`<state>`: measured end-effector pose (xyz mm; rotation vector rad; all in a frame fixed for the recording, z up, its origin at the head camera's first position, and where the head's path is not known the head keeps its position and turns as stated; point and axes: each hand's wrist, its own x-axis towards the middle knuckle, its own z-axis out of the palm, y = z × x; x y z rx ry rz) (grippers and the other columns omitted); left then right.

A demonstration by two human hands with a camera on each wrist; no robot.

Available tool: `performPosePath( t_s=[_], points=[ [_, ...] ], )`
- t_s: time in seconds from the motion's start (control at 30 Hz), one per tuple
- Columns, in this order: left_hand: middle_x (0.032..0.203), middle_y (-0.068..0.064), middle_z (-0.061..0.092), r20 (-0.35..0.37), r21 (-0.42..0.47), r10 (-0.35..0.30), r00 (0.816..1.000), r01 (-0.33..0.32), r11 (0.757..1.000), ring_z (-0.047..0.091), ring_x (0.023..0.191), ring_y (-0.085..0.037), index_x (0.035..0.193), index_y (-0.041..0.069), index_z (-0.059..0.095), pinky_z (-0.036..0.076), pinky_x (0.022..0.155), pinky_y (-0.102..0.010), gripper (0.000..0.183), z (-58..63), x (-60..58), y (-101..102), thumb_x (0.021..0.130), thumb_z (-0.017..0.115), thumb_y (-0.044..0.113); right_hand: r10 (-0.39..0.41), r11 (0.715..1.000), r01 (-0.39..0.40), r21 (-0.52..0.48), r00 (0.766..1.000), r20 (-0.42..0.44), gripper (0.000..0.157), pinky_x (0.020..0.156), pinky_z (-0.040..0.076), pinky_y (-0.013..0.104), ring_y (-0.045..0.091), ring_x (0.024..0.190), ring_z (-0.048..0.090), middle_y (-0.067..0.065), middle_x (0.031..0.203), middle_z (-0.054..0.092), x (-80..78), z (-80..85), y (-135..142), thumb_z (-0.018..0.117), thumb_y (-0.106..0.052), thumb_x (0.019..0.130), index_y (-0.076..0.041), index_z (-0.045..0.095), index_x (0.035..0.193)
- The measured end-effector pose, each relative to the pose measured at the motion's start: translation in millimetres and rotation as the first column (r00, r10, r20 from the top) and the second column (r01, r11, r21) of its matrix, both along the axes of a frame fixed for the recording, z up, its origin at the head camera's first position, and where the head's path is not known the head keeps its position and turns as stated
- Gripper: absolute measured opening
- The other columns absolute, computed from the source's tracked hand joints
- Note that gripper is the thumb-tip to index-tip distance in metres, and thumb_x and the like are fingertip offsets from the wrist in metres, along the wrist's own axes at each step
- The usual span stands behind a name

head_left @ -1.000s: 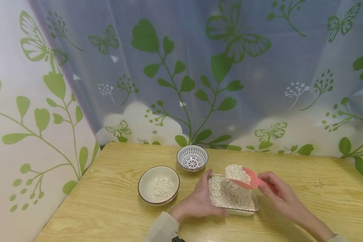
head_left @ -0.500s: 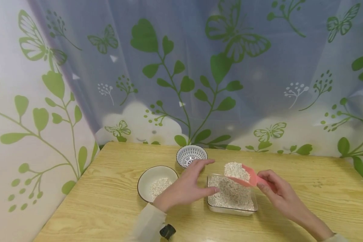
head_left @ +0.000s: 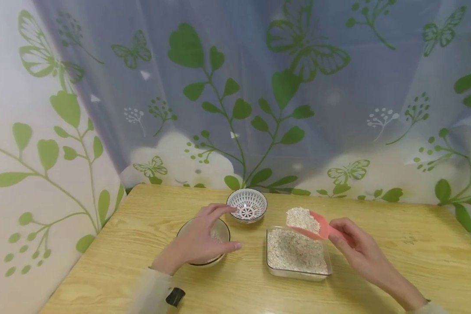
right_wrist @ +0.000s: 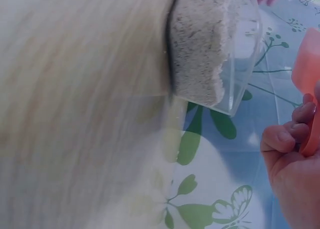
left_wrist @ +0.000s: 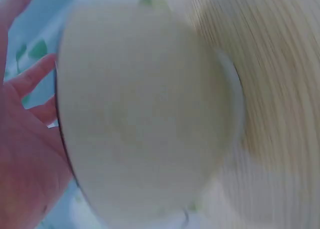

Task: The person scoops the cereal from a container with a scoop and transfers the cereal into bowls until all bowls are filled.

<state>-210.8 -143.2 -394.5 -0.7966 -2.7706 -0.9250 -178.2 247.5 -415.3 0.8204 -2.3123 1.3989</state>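
Yellow wood-grain surface [head_left: 235, 296] stood before a curtain [head_left: 329, 131] printed with leaves and butterflies. Head view: the right hand [head_left: 363, 253] gripped the pink scoop [head_left: 322, 227] by its handle; its long axis ran leftward and slightly away, oat-filled mouth above the glass container [head_left: 298, 275]. The left hand [head_left: 194, 240], fingers spread and holding nothing, partly covered the cream bowl [head_left: 223, 229]. Left wrist view: the bowl's blurred wall concealed its contents. Right wrist view: the frame edge cut off the scoop.

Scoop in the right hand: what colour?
The scoop is coral pink; it shows best in the head view.
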Motion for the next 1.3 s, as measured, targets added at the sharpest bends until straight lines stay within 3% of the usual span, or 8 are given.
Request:
performPosePath(
  t_s=[0.2, 0.33, 0.47, 0.63, 0.87, 1.07, 1.3],
  points=[
    [0.155, -0.006, 0.045, 0.010, -0.012, 0.091, 0.996, -0.091, 0.996, 0.042, 0.142, -0.036, 0.150, 0.030, 0.048, 0.042, 0.109, -0.065, 0.092, -10.5, 0.4, -44.1, 0.072, 0.083, 0.065, 0.018, 1.000, -0.018, -0.007, 1.000, 0.009, 0.023, 0.057, 0.046, 0.026, 0.010, 0.074, 0.055, -0.007, 0.094, 0.062, -3.1, 7.4, -8.9, 0.054, 0.012, 0.099, -0.002, 0.061, 0.116],
    [0.158, -0.010, 0.041, 0.079, -0.021, 0.137, 0.987, -0.136, 0.991, 0.037, 0.145, -0.040, 0.154, 0.029, 0.042, 0.040, 0.110, -0.068, 0.102, -19.7, 0.7, -62.5, 0.069, 0.084, 0.066, 0.019, 1.000, -0.019, -0.002, 1.000, 0.016, 0.022, 0.058, 0.046, 0.027, 0.008, 0.075, 0.056, -0.009, 0.095, 0.062, -5.0, 11.1, -13.4, 0.055, 0.010, 0.099, -0.002, 0.061, 0.116],
    [0.157, -0.012, 0.042, 0.171, 0.007, 0.142, 0.975, -0.146, 0.989, 0.040, 0.142, -0.039, 0.158, 0.022, 0.036, 0.040, 0.112, -0.063, 0.111, -27.2, 1.2, -71.8, 0.068, 0.087, 0.062, 0.024, 1.000, -0.024, -0.001, 1.000, 0.010, 0.022, 0.059, 0.048, 0.026, 0.007, 0.076, 0.059, -0.005, 0.095, 0.064, -7.8, 15.0, -19.6, 0.056, 0.010, 0.099, -0.002, 0.062, 0.116],
    [0.159, -0.016, 0.041, 0.289, 0.060, 0.114, 0.951, -0.137, 0.989, 0.046, 0.139, -0.037, 0.161, 0.018, 0.028, 0.041, 0.114, -0.059, 0.116, -32.8, 4.0, -78.2, 0.069, 0.089, 0.054, 0.061, 0.998, -0.061, -0.008, 0.998, 0.017, 0.022, 0.060, 0.051, 0.025, 0.007, 0.075, 0.060, 0.000, 0.095, 0.065, -10.6, 19.4, -29.3, 0.056, 0.009, 0.099, -0.002, 0.061, 0.117],
    [0.156, -0.020, 0.043, 0.373, 0.133, 0.033, 0.927, -0.089, 0.987, 0.053, 0.133, -0.034, 0.162, 0.020, 0.026, 0.041, 0.112, -0.054, 0.114, -35.4, 1.1, -81.3, 0.072, 0.091, 0.042, 0.095, 0.995, -0.093, -0.025, 0.994, 0.054, 0.019, 0.058, 0.051, 0.026, 0.008, 0.072, 0.057, 0.000, 0.093, 0.063, -13.4, 21.7, -42.1, 0.056, 0.007, 0.100, -0.001, 0.061, 0.117],
    [0.157, -0.020, 0.042, 0.400, 0.197, -0.039, 0.916, -0.044, 0.979, 0.051, 0.134, -0.036, 0.163, 0.019, 0.024, 0.040, 0.113, -0.056, 0.120, -38.8, -2.6, -85.2, 0.067, 0.095, 0.032, 0.119, 0.993, -0.118, -0.022, 0.990, 0.079, 0.017, 0.056, 0.050, 0.025, 0.008, 0.069, 0.054, -0.004, 0.092, 0.061, -16.4, 22.8, -53.2, 0.056, 0.004, 0.101, -0.001, 0.061, 0.116],
    [0.157, -0.023, 0.039, 0.416, 0.250, -0.120, 0.902, 0.013, 0.968, 0.048, 0.137, -0.042, 0.164, 0.017, 0.017, 0.039, 0.113, -0.065, 0.130, -40.0, -4.9, -85.1, 0.062, 0.098, 0.025, 0.136, 0.991, -0.134, -0.024, 0.978, 0.155, 0.014, 0.055, 0.049, 0.024, 0.005, 0.067, 0.051, 0.010, 0.091, 0.061, -18.3, 21.5, -64.1, 0.056, -0.003, 0.103, -0.002, 0.060, 0.117]
  ],
)
